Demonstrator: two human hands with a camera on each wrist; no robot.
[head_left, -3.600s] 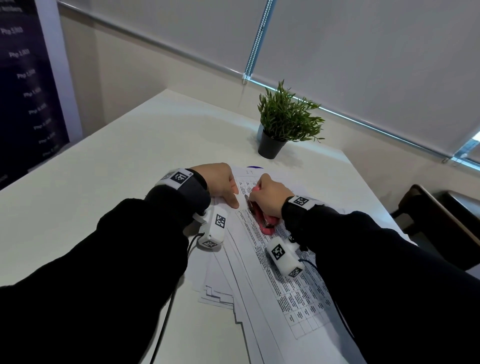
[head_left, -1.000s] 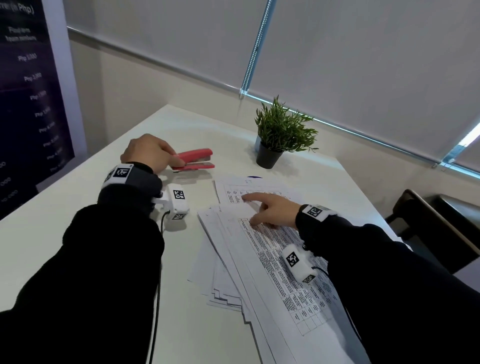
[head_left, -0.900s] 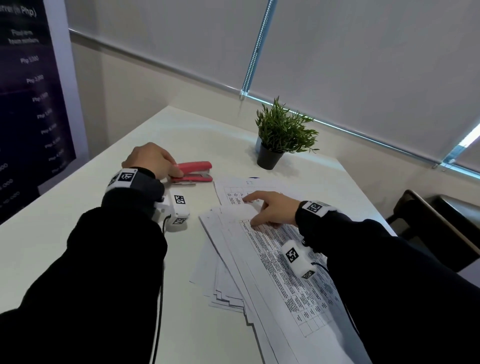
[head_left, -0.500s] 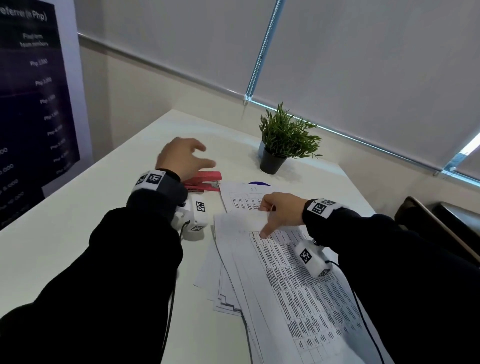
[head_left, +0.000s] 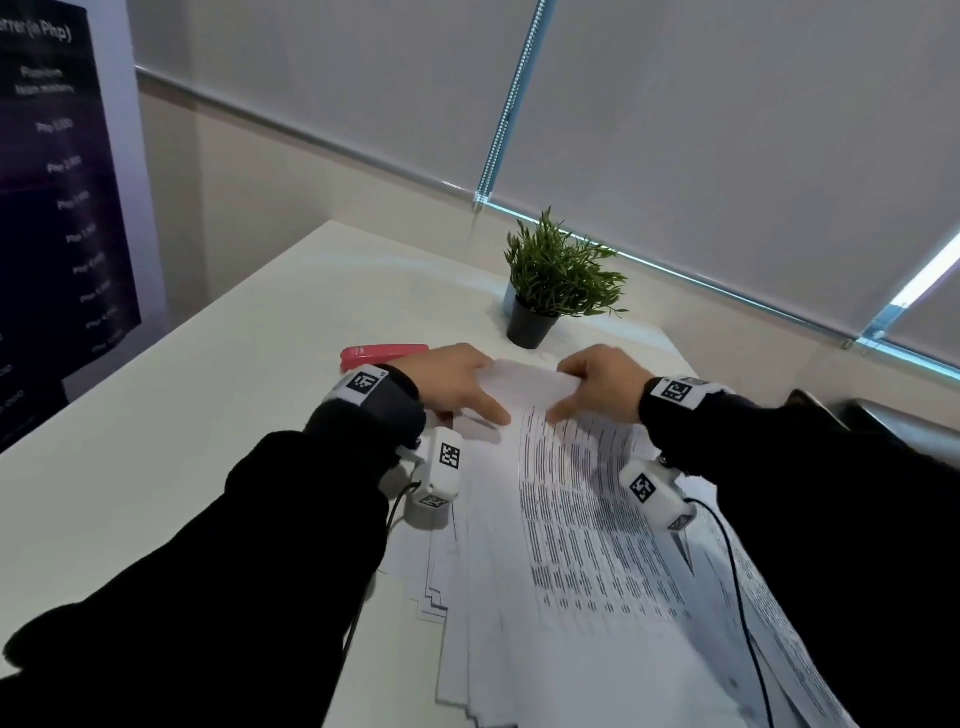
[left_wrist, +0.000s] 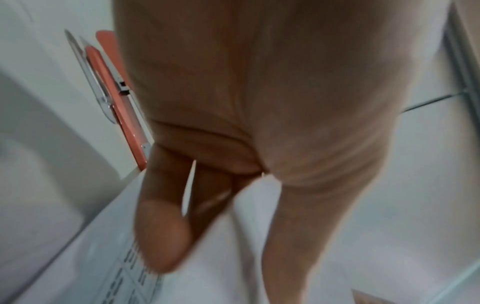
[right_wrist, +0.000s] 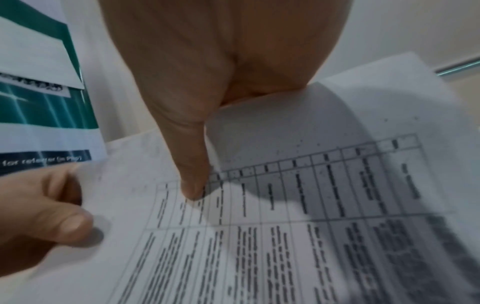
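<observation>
Soft daylight filters through drawn roller blinds (head_left: 727, 130), brightest in a gap at the picture's right edge. Both wrist views are motion-blurred, with a grey shadow under the right hand (right_wrist: 221, 61) on the printed sheet (right_wrist: 285, 236); the head view bows straight lines.

Moved stapler (head_left: 382, 353) off paper stack (head_left: 519, 649) onto table (head_left: 208, 415) just left of it; let go. Brought left hand (head_left: 457, 387) back to far edge of top sheets (head_left: 524, 382), thumb on top. Switched right hand (head_left: 602, 384) from flat pointing on the page to pinching same edge. Lifted and curled that edge clear of the stack.
</observation>
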